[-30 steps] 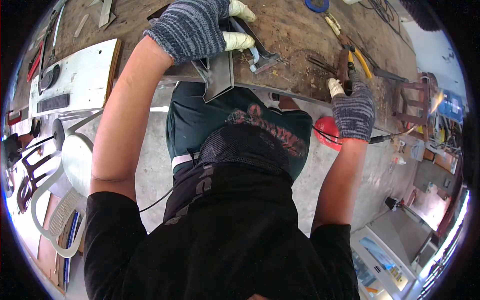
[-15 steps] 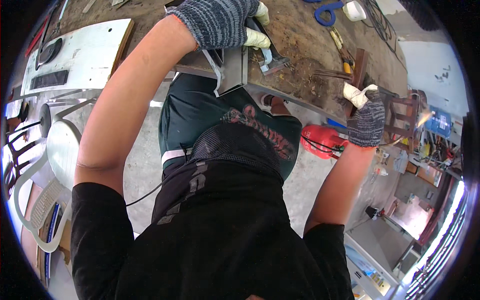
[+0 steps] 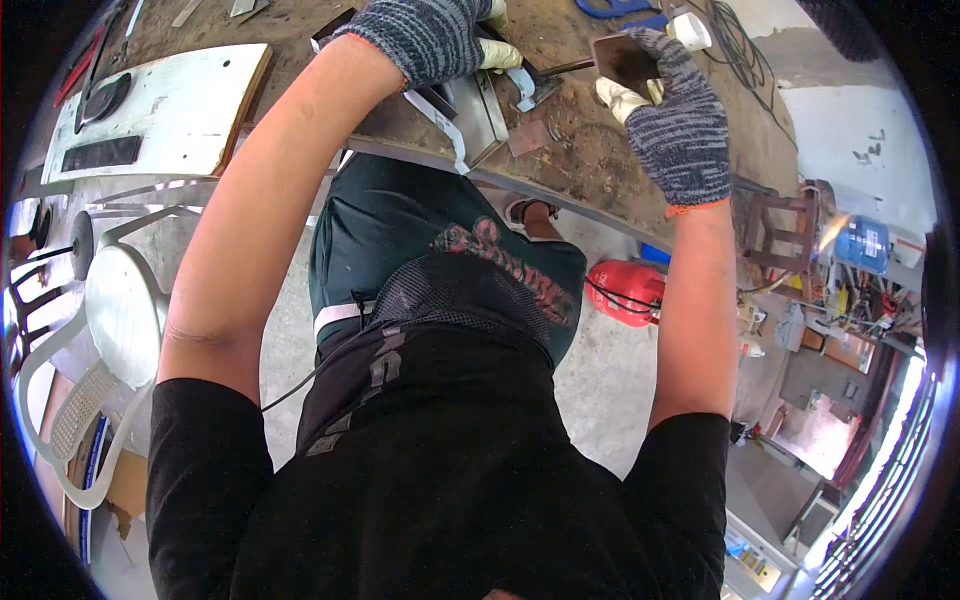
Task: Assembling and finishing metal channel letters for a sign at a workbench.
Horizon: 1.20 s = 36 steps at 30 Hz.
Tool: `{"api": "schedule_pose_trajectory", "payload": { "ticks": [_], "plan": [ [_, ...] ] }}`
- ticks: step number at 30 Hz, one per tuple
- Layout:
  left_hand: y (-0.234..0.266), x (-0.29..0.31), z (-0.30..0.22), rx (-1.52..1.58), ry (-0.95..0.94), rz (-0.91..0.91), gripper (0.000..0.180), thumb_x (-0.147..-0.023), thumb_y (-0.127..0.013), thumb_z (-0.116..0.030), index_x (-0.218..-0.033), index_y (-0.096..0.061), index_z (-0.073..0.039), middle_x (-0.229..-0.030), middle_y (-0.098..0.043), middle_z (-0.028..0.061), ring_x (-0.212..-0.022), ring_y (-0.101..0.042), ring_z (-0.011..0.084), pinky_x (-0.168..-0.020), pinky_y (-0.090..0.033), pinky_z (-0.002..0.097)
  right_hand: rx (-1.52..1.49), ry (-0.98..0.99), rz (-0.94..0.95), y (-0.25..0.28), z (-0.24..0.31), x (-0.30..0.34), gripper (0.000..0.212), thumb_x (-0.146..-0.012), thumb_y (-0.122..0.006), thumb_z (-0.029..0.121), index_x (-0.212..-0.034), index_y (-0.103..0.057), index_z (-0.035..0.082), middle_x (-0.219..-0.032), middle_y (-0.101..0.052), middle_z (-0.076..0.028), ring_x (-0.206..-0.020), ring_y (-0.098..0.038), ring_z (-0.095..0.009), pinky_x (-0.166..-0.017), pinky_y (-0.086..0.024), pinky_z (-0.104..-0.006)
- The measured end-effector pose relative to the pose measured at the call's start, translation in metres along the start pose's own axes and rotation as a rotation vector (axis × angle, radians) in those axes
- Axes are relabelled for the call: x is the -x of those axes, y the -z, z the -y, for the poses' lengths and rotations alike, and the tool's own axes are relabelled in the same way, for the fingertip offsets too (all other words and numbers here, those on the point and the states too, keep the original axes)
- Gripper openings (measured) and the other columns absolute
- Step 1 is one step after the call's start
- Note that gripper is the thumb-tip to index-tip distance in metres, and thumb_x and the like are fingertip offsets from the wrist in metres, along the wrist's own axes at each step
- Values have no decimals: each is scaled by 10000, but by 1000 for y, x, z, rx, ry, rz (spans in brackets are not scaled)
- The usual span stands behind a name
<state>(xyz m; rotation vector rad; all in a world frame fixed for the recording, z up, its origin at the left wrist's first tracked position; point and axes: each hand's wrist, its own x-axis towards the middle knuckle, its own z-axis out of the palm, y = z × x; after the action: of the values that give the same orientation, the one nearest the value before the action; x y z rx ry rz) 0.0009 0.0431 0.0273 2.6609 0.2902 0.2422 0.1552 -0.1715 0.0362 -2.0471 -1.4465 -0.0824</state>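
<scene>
My left hand (image 3: 430,40), in a grey knitted glove with pale fingertips, is closed around a grey bent sheet-metal channel (image 3: 478,112) at the bench's near edge. A small light-blue metal strip (image 3: 522,90) lies just beside its fingertips. My right hand (image 3: 685,125), in a matching glove, is closed on a tool with a flat brown block (image 3: 625,58) and a thin dark rod (image 3: 566,68). The rod points left toward my left hand; whether its tip touches anything I cannot tell. A thin brownish plate (image 3: 531,138) lies on the bench between both hands.
A white board (image 3: 160,110) overhangs the worn wooden bench (image 3: 590,170) on the left. Blue-handled tools (image 3: 605,8), a white roll (image 3: 691,31) and coiled cable (image 3: 745,60) lie far right. Below stand a red tank (image 3: 625,292), a wooden stool (image 3: 785,225) and a white plastic chair (image 3: 120,315).
My right hand has moved away from me and left with the block-and-rod tool, toward my left hand. The metal channel has turned slightly, and my left hand has shifted a little left.
</scene>
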Motion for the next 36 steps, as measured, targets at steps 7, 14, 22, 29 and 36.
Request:
{"api": "schedule_pose_trajectory", "payload": {
  "ticks": [7, 14, 22, 29, 36],
  "plan": [
    [0, 2, 6, 94, -9, 26, 354, -864, -729, -352, -987, -778, -24, -900, -723, 241, -868, -714, 398, -818, -568, 465, 38, 133, 128, 2, -9, -13, 541, -813, -882, 155, -1294, -653, 62, -1210, -712, -78, -1118, -665, -171, -1008, -525, -340],
    [0, 3, 2, 60, 21, 6, 330, -856, -745, -327, -996, -783, -31, -927, -727, 237, -896, -717, 390, -828, -570, 457, 179, 215, 302, 16, -2, -30, 533, -806, -845, 143, -1300, -660, 67, -1229, -717, -110, -1108, -689, -245, -1010, -534, -364],
    [-12, -2, 9, 22, 29, -72, 350, -827, -778, -334, -1037, -767, -54, -953, -740, 209, -927, -722, 374, -849, -576, 437, 346, 287, 319, 13, 24, -26, 532, -865, -772, 246, -1327, -620, 32, -1237, -692, -193, -1128, -674, -335, -997, -539, -405],
    [-15, -3, 16, -12, -22, -123, 255, -783, -745, -246, -955, -742, -57, -924, -726, 220, -897, -708, 390, -808, -571, 457, 383, 16, 459, 1, 43, -29, 610, -887, -726, 307, -1388, -558, 2, -1290, -653, -272, -1187, -648, -411, -1008, -534, -444],
    [-17, -5, 20, -1, -10, -128, 215, -781, -727, -227, -903, -730, -50, -860, -712, 226, -843, -700, 407, -776, -568, 468, 533, -133, 488, -7, 55, -32, 607, -841, -756, 322, -1321, -581, -6, -1217, -676, -292, -1142, -670, -416, -954, -556, -440]
  ]
}}
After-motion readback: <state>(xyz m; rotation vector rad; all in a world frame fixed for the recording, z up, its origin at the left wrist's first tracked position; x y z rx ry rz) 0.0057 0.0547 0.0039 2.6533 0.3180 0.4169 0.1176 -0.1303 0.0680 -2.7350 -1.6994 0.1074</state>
